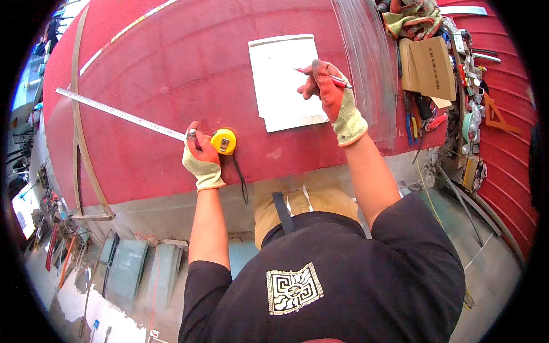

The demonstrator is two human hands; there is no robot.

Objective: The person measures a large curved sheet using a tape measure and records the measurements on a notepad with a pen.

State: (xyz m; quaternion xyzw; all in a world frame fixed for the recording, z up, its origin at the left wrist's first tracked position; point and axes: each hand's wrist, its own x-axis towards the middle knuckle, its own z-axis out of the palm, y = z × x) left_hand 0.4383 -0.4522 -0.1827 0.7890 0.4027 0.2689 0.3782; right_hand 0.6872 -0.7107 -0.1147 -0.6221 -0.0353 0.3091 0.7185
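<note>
Closest to me is my own black shirt and the tan apron (297, 203) pressed up against the front edge of the table (171, 68), which is covered in red felt-like cloth. My left hand (201, 155), in a red-and-cream work glove, is closed around the yellow tape measure (223, 141), pinning its case flat on the red top near the front edge. The steel blade (120, 113) runs out from the case, going left and away across the table. A black wrist strap (240, 177) dangles off the case over the table edge.

A bit further in, my right hand (329, 91), same kind of glove, is pinched shut on a thin red pen (320, 76), tip resting on a pale rectangular sheet (280, 80) lying flat on the cloth. Just right of that sheet there's a clear glass pane (366, 57), my wrist lying over it.

Far right end of the table is a pile of stuff: a brown cardboard box (432, 66), some rags (414, 17), and assorted small tools I can't really tell apart.
</note>
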